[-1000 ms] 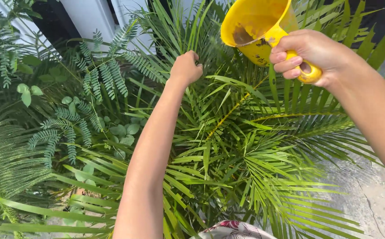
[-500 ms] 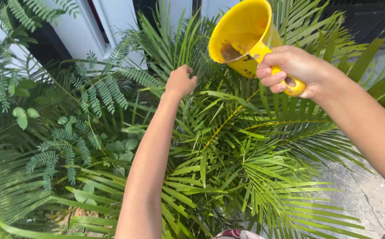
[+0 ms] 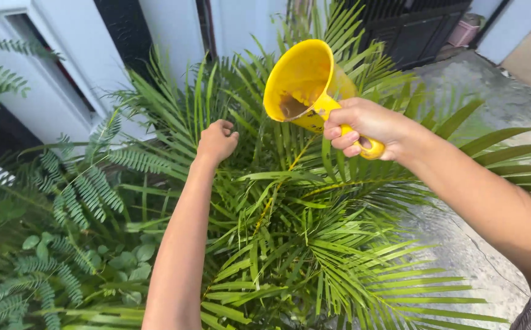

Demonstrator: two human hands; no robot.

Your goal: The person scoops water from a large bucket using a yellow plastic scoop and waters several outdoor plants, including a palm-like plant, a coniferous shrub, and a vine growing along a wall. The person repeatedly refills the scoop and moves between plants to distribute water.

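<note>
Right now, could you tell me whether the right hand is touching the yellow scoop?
Touching. The head view shows the right hand with fingers wrapped around the handle of the yellow scoop, holding it tilted above the palm fronds.

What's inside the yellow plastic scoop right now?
The yellow plastic scoop, held by its handle in the right hand, is tilted with its mouth facing the camera. A brownish patch sits low inside; the wall above it is bare yellow. Whether that patch is water or dirt cannot be told.

One yellow scoop (image 3: 305, 82), two hands (image 3: 216, 142) (image 3: 366, 125), one palm plant (image 3: 314, 244), one fern (image 3: 76, 189)
</note>
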